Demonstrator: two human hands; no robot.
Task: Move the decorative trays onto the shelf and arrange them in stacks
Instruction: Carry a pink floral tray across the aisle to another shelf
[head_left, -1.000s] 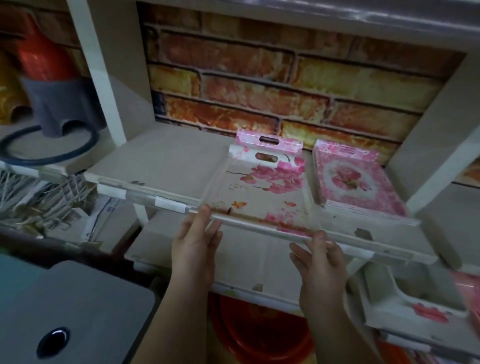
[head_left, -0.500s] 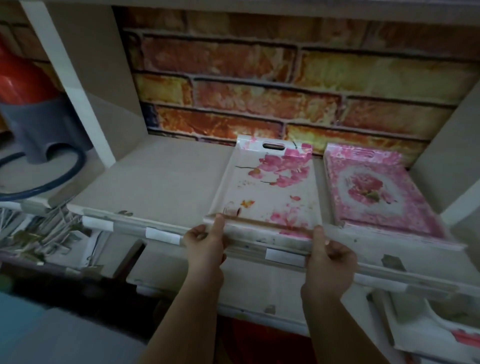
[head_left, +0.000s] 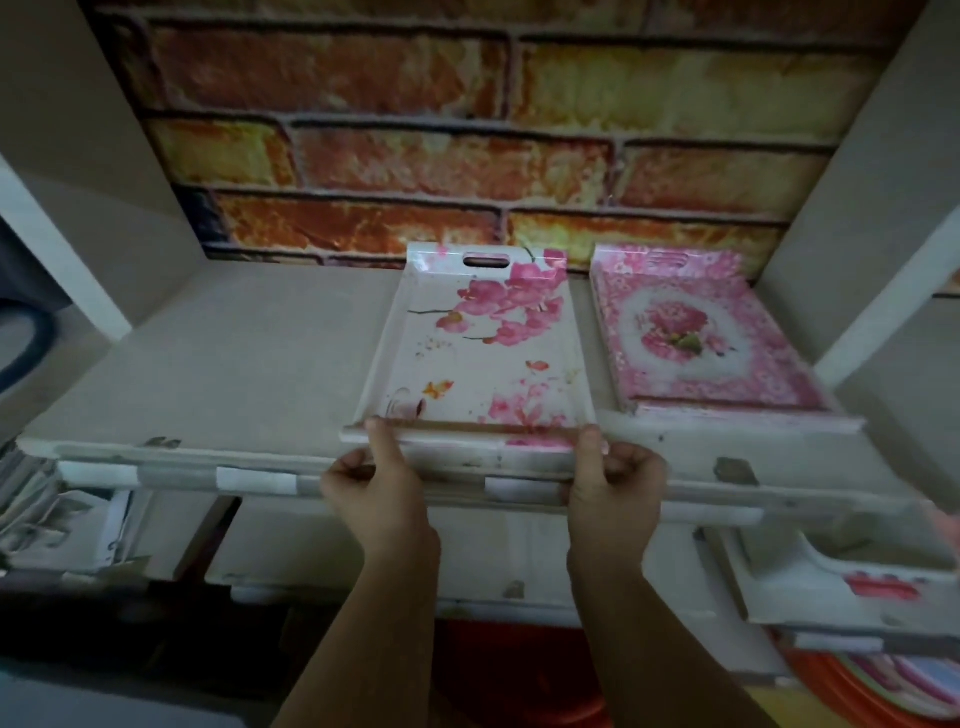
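Observation:
A white tray with pink blossoms (head_left: 478, 348) lies flat on the grey shelf (head_left: 234, 364), its far handle slot close to the brick-pattern back wall. My left hand (head_left: 374, 483) grips its near rim at the left corner, thumb on top. My right hand (head_left: 608, 473) grips the near rim at the right corner. Just to the right a stack of pink rose trays (head_left: 691, 338) rests on the same shelf, a narrow gap apart from the blossom tray.
A white tray with a red mark (head_left: 841, 587) sits on a lower ledge at the right, above striped round items (head_left: 883, 680). Wire and paper goods (head_left: 52, 519) fill the lower left. Shelf uprights (head_left: 852, 208) stand on both sides; the shelf's left half is bare.
Both hands have pushed the blossom tray farther back on the shelf. The view has moved in closer, and my fingers are curled tighter on the near rim.

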